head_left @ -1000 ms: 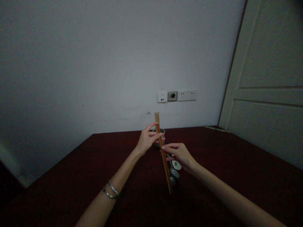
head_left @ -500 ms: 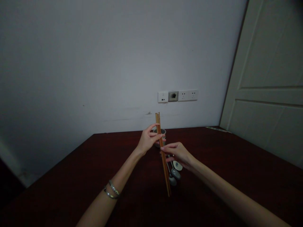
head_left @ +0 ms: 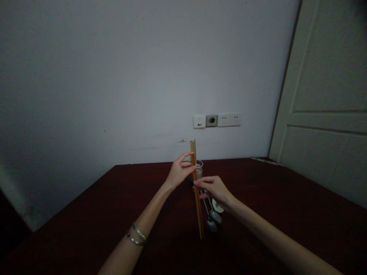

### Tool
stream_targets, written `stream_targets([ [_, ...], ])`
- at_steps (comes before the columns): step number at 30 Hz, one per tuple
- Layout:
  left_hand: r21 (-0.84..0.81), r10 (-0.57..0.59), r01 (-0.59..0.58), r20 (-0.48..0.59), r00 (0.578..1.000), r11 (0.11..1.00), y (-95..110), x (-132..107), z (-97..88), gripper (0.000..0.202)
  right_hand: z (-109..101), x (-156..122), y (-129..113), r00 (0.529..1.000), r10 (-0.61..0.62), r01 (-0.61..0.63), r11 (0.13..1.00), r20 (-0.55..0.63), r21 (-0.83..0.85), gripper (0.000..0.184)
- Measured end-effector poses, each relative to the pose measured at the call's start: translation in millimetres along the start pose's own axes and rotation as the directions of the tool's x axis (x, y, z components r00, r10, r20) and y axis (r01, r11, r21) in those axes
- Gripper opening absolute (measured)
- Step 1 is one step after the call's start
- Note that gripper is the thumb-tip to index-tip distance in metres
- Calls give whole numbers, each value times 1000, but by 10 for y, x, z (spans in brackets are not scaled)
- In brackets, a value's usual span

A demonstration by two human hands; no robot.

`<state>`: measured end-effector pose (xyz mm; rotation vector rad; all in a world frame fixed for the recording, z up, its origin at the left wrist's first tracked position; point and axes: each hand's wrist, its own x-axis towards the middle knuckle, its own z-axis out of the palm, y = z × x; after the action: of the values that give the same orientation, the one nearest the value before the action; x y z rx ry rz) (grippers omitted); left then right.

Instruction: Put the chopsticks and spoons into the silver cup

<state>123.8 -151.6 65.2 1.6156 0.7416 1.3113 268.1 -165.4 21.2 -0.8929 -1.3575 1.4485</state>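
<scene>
A small bundle of wooden chopsticks (head_left: 198,214) stands nearly upright in front of me, its lower ends close to the table. My left hand (head_left: 180,170) pinches the bundle near the top. Lower down, my right hand (head_left: 213,188) grips it between thumb and fingers. Behind the chopsticks is a grey metal cup (head_left: 200,165), partly hidden by my left fingers. Two metal spoons, one nearer spoon (head_left: 211,225) and another spoon (head_left: 216,217), lie under and beyond my right hand. A white piece with a blue mark (head_left: 218,206), perhaps a ceramic spoon, is partly covered by that hand.
The dark red table (head_left: 137,214) reaches back to a pale wall (head_left: 143,76). Sockets and switches (head_left: 229,120) sit on the wall above the table. A pale panelled door (head_left: 327,122) stands at the right. A thin flat strip (head_left: 267,162) lies at the back right edge.
The chopsticks have become more upright, their lower ends swinging slightly left. Both hands keep their grip. The whole view has shifted a little, with the background lower and further right.
</scene>
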Motion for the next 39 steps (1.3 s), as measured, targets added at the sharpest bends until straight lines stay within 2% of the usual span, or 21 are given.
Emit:
stream_targets([
  [4,-5,21,-21,-42,999,1000,45,45,-109,67,34,69,-35,999,-44,44,999,4,-14,31],
  [7,-8,46,-48,-163,986,999,78,101,-261,68,-12,203,-145,997,-76,76,997,-27,-20,30],
  [10,7,40,-40,-288,957,999,56,161,-469,64,-139,453,-351,979,-166,163,986,-119,-31,27],
  [15,6,-50,57,-400,915,998,-190,246,-807,53,-420,1047,-745,892,-370,368,928,-258,-61,22],
  [19,-13,-169,184,-459,872,983,-517,284,-1000,46,-559,1509,-840,805,-463,446,884,-371,-136,23],
  [22,-36,-258,275,-480,839,961,-760,269,-1118,42,-590,1747,-729,781,-463,418,886,-420,-200,28],
  [27,-49,-338,364,-503,795,930,-1048,208,-1275,38,-619,1906,-351,801,-405,326,913,-441,-247,35],
  [33,-42,-390,438,-538,747,898,-1184,191,-1349,36,-692,1949,55,829,-337,233,934,-448,-271,34],
  [39,-44,-418,470,-536,733,881,-1258,168,-1382,36,-700,1935,281,856,-298,221,950,-423,-221,29],
])
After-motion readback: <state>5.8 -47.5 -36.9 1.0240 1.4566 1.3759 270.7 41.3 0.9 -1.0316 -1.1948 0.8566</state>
